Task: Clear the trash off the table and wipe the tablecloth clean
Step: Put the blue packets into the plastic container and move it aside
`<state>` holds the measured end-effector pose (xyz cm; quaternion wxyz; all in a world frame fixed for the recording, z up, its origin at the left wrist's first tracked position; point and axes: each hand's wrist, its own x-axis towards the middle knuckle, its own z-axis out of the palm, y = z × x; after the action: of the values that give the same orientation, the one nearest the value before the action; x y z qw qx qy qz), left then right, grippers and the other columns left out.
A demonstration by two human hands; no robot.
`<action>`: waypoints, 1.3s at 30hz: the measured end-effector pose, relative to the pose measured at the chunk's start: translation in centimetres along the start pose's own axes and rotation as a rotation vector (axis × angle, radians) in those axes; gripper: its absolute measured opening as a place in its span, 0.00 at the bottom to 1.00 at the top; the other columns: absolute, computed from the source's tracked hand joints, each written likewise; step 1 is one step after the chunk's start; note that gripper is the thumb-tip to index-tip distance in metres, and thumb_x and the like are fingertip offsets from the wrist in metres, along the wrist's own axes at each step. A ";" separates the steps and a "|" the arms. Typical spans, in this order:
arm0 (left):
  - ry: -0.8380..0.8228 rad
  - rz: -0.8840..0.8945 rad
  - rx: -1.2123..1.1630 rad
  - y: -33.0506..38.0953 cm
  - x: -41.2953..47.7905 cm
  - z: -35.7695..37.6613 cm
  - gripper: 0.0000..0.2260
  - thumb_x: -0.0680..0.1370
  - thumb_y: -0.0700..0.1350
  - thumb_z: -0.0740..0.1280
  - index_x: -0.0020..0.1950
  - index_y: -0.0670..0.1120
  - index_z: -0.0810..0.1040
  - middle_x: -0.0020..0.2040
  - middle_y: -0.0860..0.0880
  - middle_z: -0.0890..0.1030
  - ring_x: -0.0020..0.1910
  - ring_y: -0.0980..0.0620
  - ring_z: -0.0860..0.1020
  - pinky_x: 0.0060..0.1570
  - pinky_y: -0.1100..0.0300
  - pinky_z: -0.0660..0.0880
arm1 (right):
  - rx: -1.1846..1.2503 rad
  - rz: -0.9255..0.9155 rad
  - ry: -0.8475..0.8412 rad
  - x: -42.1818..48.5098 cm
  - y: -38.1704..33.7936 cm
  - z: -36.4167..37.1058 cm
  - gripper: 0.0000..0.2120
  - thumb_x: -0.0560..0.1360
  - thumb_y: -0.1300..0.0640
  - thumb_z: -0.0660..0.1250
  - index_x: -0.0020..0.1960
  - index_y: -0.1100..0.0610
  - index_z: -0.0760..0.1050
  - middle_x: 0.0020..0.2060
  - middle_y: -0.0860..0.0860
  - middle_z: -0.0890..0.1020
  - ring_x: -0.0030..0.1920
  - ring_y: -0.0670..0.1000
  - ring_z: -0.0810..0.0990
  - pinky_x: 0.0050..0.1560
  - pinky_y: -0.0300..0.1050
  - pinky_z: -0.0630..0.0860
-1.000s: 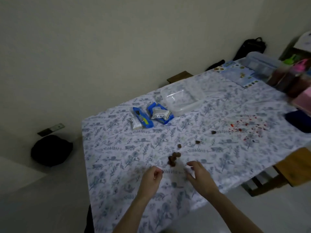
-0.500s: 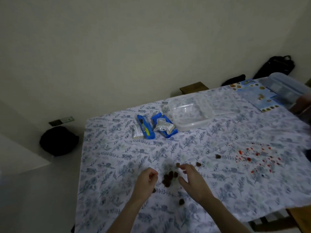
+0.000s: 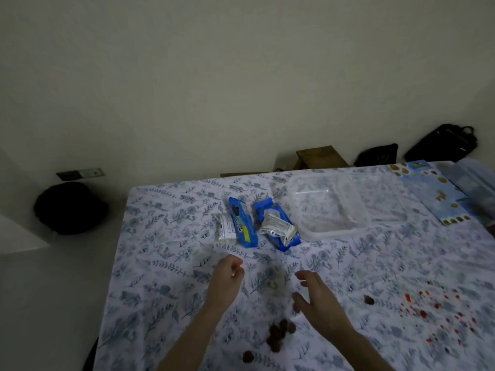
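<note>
Your left hand [image 3: 229,279] is curled into a loose fist over the bench, fingertips tucked toward the palm, with nothing visible inside it. Your right hand [image 3: 318,298] is spread, its fingers apart and slightly bent, palm down just above the cloth and touching nothing. The tablecloth [image 3: 166,263] is thin white fabric printed with blue-grey leafy sprigs, lying slightly rippled and reaching the bench's left edge. Between your forearms, toward the near edge, sits a cluster of small, round, dark brown lumps [image 3: 278,334], rough-looking and bunched so that they touch. One stray lump [image 3: 248,356] lies just to their left and nearer the edge, and another lump [image 3: 368,299] lies apart to the right of your right hand. Further right, a scatter of red spots [image 3: 439,314] stains the cloth. Beyond your hands, toward the far edge, lie two crumpled glossy blue snack wrappers: a long flat one [image 3: 242,226] beside a white strip, and a torn-open one [image 3: 278,226] showing silvery foil. Just beside that one sits a shallow, clear plastic container [image 3: 345,207], rectangular with rounded corners. At the far right corner lies a pale blue printed sheet [image 3: 434,194].
</note>
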<state>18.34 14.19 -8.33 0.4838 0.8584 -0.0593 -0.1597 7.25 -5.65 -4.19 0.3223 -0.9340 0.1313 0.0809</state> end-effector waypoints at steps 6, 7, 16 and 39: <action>0.135 -0.024 0.041 -0.2 3.7 -0.5 0.08 0.77 0.38 0.65 0.55 0.42 0.76 0.52 0.46 0.75 0.52 0.48 0.76 0.52 0.61 0.71 | -0.045 -0.075 0.039 5.1 -0.8 0.3 0.21 0.78 0.55 0.63 0.69 0.54 0.63 0.65 0.51 0.69 0.63 0.49 0.72 0.54 0.34 0.67; 0.171 -0.047 0.063 -0.3 4.3 -0.7 0.09 0.76 0.38 0.65 0.56 0.42 0.76 0.52 0.45 0.75 0.52 0.46 0.76 0.51 0.61 0.70 | -0.048 -0.103 0.059 6.1 -1.0 0.3 0.21 0.77 0.56 0.64 0.68 0.54 0.64 0.64 0.51 0.69 0.63 0.50 0.72 0.54 0.34 0.67; 0.257 -0.235 0.089 -0.4 10.0 -0.1 0.18 0.76 0.42 0.66 0.65 0.42 0.70 0.58 0.42 0.76 0.54 0.45 0.75 0.52 0.53 0.74 | -0.178 -0.281 0.107 15.2 -1.1 1.2 0.27 0.72 0.57 0.70 0.70 0.53 0.66 0.74 0.57 0.61 0.73 0.58 0.61 0.71 0.55 0.64; 0.611 -0.009 -0.172 11.2 9.1 2.9 0.09 0.78 0.39 0.65 0.58 0.45 0.78 0.51 0.46 0.80 0.45 0.56 0.78 0.47 0.64 0.76 | 0.506 -0.290 0.258 15.0 -1.5 -5.9 0.24 0.80 0.56 0.58 0.75 0.52 0.59 0.68 0.42 0.68 0.65 0.39 0.70 0.64 0.32 0.69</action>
<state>26.56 3.57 -2.21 0.5494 0.8228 0.1065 0.0988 22.33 -11.09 -2.29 0.5333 -0.8357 0.0524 -0.1202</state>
